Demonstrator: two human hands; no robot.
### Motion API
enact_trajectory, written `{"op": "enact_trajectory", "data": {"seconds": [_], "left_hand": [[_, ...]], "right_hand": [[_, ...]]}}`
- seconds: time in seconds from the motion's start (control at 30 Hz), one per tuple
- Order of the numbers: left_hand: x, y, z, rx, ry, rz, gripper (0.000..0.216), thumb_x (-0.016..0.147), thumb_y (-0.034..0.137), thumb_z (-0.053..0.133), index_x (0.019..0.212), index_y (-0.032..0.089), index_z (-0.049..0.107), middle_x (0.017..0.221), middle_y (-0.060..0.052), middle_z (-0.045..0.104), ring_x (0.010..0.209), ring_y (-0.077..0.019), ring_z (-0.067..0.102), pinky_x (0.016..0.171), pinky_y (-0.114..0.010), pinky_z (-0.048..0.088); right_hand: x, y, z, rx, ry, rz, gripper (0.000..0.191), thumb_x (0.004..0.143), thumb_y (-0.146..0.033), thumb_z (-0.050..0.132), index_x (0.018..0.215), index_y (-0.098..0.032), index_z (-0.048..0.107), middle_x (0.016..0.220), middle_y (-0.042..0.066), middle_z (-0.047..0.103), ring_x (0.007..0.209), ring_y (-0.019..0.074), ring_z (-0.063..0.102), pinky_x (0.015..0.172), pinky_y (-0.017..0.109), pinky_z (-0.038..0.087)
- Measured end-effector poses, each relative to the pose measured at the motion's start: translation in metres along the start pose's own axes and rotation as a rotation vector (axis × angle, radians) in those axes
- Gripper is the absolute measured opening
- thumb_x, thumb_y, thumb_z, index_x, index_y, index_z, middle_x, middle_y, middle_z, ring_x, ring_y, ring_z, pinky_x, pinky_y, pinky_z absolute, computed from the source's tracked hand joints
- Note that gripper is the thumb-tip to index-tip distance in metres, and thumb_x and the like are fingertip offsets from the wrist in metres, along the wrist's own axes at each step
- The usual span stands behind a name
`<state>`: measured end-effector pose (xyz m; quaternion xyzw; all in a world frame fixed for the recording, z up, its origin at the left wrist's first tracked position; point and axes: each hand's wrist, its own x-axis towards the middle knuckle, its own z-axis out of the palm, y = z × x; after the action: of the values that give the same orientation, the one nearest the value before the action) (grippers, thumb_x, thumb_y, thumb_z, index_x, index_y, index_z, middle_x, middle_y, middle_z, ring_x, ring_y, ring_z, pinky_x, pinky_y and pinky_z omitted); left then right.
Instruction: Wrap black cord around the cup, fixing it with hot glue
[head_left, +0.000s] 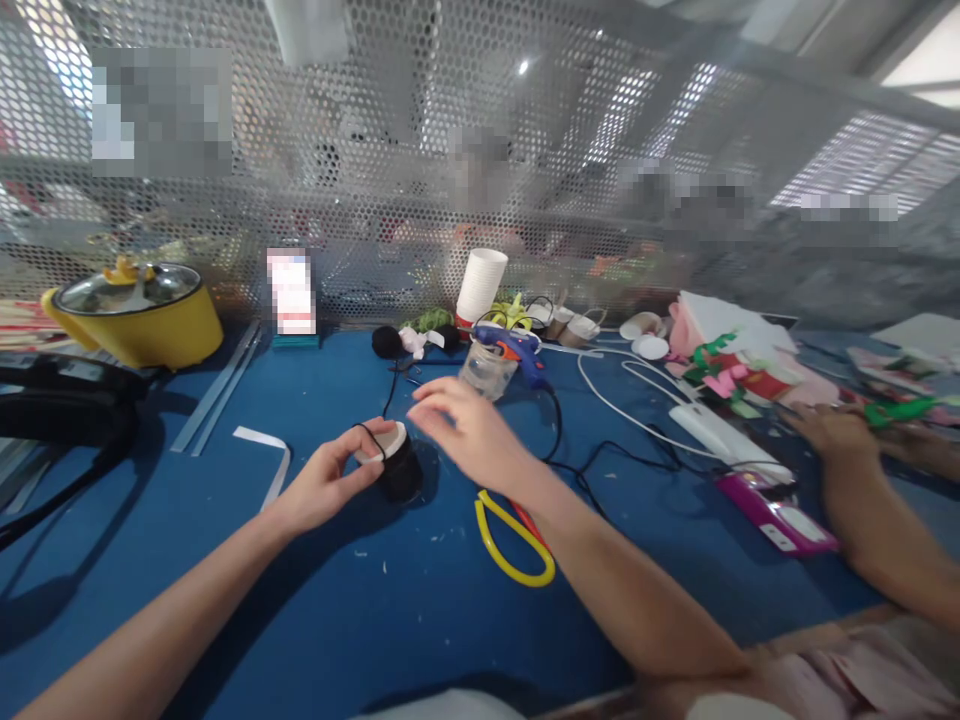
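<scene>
My left hand (334, 472) is closed on the rim of a white paper cup (401, 475) whose side is wrapped in black yarn. The cup lies tilted, and a loop of yarn crosses its pale end. From a black yarn ball (386, 342) behind it, a strand runs down toward the cup. Just right of the cup, my right hand (469, 425) hovers with fingers loosely stretched and apart; I see nothing in them. Scissors with a yellow handle loop (517, 550) lie under my right forearm, their blades hidden.
A blue glue gun (514, 350) rests by a clear container (487, 372), near stacked paper cups (481, 285). A yellow pot (142, 315) and phone (292, 290) stand left. Cables lead to a purple power strip (776, 515). A co-worker's hands (832, 430) work at right.
</scene>
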<state>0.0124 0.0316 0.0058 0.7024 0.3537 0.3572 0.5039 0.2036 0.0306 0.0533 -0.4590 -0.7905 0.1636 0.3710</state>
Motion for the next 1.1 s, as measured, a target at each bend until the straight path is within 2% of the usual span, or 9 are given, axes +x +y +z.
{"op": "enact_trajectory", "data": {"seconds": [0.1, 0.2, 0.33, 0.5, 0.6, 0.73, 0.83, 0.97, 1.1], "left_hand": [[-0.001, 0.002, 0.002, 0.155, -0.017, 0.020, 0.012, 0.076, 0.027, 0.050, 0.069, 0.017, 0.049, 0.081, -0.005, 0.056, 0.082, -0.0184, 0.050, 0.080, -0.033, 0.039], [-0.001, 0.005, 0.003, 0.202, -0.035, 0.048, 0.009, 0.076, 0.025, 0.049, 0.074, 0.017, 0.051, 0.082, -0.004, 0.053, 0.080, -0.0170, 0.048, 0.079, -0.031, 0.039], [0.000, 0.006, 0.002, 0.191, -0.008, 0.068, 0.013, 0.076, 0.026, 0.050, 0.065, 0.018, 0.048, 0.076, -0.002, 0.052, 0.076, -0.0158, 0.047, 0.076, -0.029, 0.040], [0.001, 0.005, 0.001, 0.027, -0.018, -0.015, 0.018, 0.074, 0.031, 0.054, 0.063, 0.018, 0.049, 0.093, -0.007, 0.060, 0.094, -0.0219, 0.050, 0.086, -0.035, 0.035], [0.001, 0.005, 0.002, -0.070, -0.021, -0.063, 0.019, 0.073, 0.031, 0.055, 0.062, 0.018, 0.049, 0.110, -0.009, 0.056, 0.108, -0.0259, 0.045, 0.091, -0.038, 0.031], [0.000, 0.007, 0.003, -0.033, -0.050, -0.020, 0.018, 0.075, 0.028, 0.053, 0.061, 0.018, 0.048, 0.096, -0.008, 0.060, 0.105, -0.0244, 0.047, 0.093, -0.038, 0.030], [0.000, 0.009, 0.003, 0.055, -0.077, 0.029, 0.016, 0.076, 0.026, 0.051, 0.063, 0.018, 0.047, 0.088, -0.006, 0.058, 0.097, -0.0219, 0.050, 0.089, -0.035, 0.033], [0.000, 0.012, 0.002, 0.150, -0.082, 0.064, 0.013, 0.076, 0.023, 0.050, 0.064, 0.019, 0.046, 0.085, -0.005, 0.055, 0.097, -0.0219, 0.048, 0.090, -0.035, 0.033], [0.001, 0.011, 0.000, 0.113, -0.077, 0.060, 0.013, 0.076, 0.022, 0.051, 0.064, 0.019, 0.046, 0.100, -0.007, 0.056, 0.109, -0.0239, 0.043, 0.095, -0.037, 0.028]], "right_hand": [[0.005, -0.001, 0.033, 0.013, -0.188, 0.054, 0.040, 0.083, -0.043, 0.037, 0.064, -0.017, 0.061, 0.092, 0.010, 0.057, 0.096, 0.0202, 0.048, 0.086, 0.036, 0.036], [0.010, 0.003, 0.046, 0.057, -0.257, 0.096, 0.038, 0.081, -0.042, 0.043, 0.059, -0.016, 0.059, 0.090, 0.010, 0.056, 0.096, 0.0203, 0.049, 0.085, 0.035, 0.036], [0.011, 0.003, 0.043, 0.308, -0.199, 0.198, 0.016, 0.074, -0.022, 0.053, 0.061, -0.014, 0.057, 0.098, 0.010, 0.056, 0.096, 0.0162, 0.052, 0.086, 0.031, 0.036], [0.006, 0.003, 0.030, 0.700, -0.126, 0.362, 0.013, 0.073, -0.026, 0.052, 0.069, -0.014, 0.057, 0.103, 0.007, 0.057, 0.083, 0.0122, 0.057, 0.078, 0.029, 0.042], [0.003, 0.006, 0.027, 0.627, -0.099, 0.339, 0.017, 0.074, -0.030, 0.051, 0.069, -0.015, 0.058, 0.098, 0.006, 0.059, 0.083, 0.0125, 0.057, 0.076, 0.027, 0.042], [0.005, 0.008, 0.030, 0.273, -0.139, 0.235, 0.036, 0.080, -0.041, 0.042, 0.059, -0.016, 0.058, 0.078, 0.006, 0.061, 0.083, 0.0162, 0.056, 0.077, 0.029, 0.040], [0.006, 0.009, 0.034, 0.222, -0.238, 0.211, 0.048, 0.084, -0.044, 0.031, 0.054, -0.017, 0.057, 0.071, 0.005, 0.061, 0.078, 0.0165, 0.057, 0.074, 0.029, 0.040], [0.003, 0.009, 0.040, 0.364, -0.283, 0.196, 0.029, 0.080, -0.035, 0.045, 0.064, -0.017, 0.060, 0.094, 0.007, 0.060, 0.097, 0.0162, 0.053, 0.083, 0.028, 0.037], [0.000, 0.007, 0.040, 0.578, -0.212, 0.334, 0.011, 0.072, -0.024, 0.055, 0.066, -0.015, 0.059, 0.110, 0.011, 0.053, 0.107, 0.0161, 0.047, 0.088, 0.029, 0.034]]}}
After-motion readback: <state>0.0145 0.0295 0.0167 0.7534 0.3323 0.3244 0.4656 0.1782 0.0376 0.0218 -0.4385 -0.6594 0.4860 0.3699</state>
